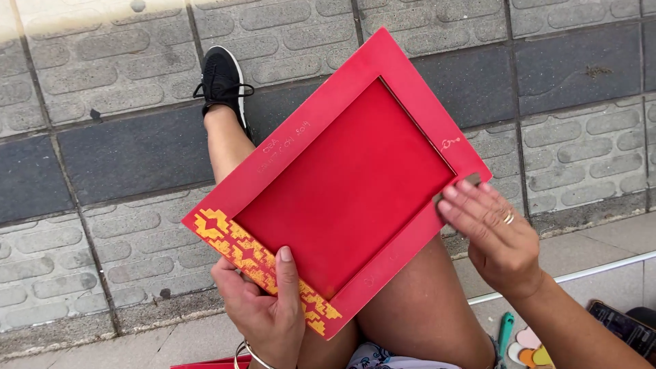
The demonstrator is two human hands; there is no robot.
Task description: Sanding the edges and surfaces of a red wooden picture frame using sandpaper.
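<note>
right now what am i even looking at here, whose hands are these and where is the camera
There is no machine here. The one picture comes from a camera worn on a person's head, looking down at their own two bare hands and lap.

The person sits with a bare leg stretched out over a paved ground of grey and dark blocks, a black shoe on the foot.

The left hand grips the lower edge of a red frame, thumb on its yellow patterned band. The right hand, with a ring, presses a small grey piece against the frame's right edge with its fingers; what that piece is cannot be told.

At the lower right lie a teal tool, some coloured shapes and a dark phone.
</note>
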